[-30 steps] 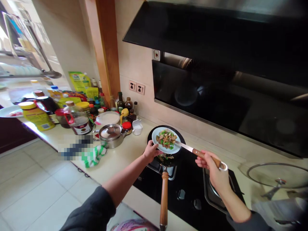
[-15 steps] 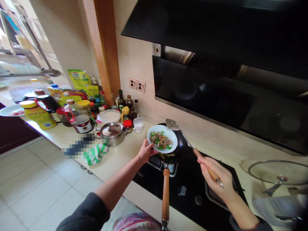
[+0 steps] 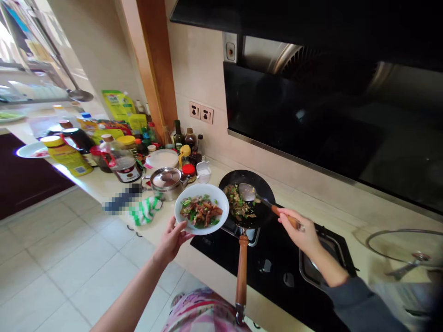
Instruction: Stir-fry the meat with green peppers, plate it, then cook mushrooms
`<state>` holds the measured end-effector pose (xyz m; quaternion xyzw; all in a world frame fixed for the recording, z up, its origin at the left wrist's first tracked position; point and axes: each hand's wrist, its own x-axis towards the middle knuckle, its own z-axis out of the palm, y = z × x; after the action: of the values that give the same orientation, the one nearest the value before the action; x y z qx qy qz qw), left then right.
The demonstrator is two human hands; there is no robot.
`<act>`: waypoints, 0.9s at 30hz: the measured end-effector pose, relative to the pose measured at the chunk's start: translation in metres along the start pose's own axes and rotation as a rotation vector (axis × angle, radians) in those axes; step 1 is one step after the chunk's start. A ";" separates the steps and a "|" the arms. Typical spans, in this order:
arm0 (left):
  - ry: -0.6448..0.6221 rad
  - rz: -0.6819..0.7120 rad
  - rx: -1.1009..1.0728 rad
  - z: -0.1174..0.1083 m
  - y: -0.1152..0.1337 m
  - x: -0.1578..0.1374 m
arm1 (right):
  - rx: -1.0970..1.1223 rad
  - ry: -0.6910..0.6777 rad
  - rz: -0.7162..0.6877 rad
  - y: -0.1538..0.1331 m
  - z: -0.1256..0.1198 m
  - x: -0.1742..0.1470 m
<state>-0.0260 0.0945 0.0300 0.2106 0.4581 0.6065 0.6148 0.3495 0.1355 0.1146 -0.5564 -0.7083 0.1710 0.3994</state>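
My left hand (image 3: 174,240) is closed on the near-left rim of a white plate (image 3: 221,203), which holds cooked meat strips with green pepper (image 3: 201,211). The plate is in the air just left of a black wok (image 3: 266,184) with a long wooden handle (image 3: 242,267). My right hand (image 3: 300,230) grips the wooden handle of a metal spatula (image 3: 263,199). Its blade lies inside the wok, at the edge of more chopped food (image 3: 238,203). The wok sits over the left burner of a black glass stove (image 3: 277,258).
Left of the plate stand a lidded steel pot (image 3: 166,180), a green-and-white cloth (image 3: 145,210) and a blurred-out dark object (image 3: 122,199). Several bottles and jars crowd the counter behind. A glass lid (image 3: 408,246) rests at right. A black range hood (image 3: 311,27) hangs above.
The plate has moved left and toward me, off the wok, uncovering the food inside. The spatula blade has come down from above the wok's far edge into it. The view has shifted slightly.
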 end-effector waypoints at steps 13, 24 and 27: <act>0.054 0.015 -0.029 -0.006 0.004 -0.010 | 0.822 0.316 0.708 0.014 0.053 0.006; -0.005 0.003 0.084 0.017 0.008 0.000 | 0.972 0.482 0.663 0.029 0.057 -0.011; -0.030 0.001 0.113 0.026 0.007 0.006 | 0.950 0.488 0.653 0.026 0.039 -0.013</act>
<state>-0.0091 0.1096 0.0466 0.2543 0.4821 0.5768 0.6084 0.3374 0.1401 0.0678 -0.5286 -0.2368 0.4484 0.6808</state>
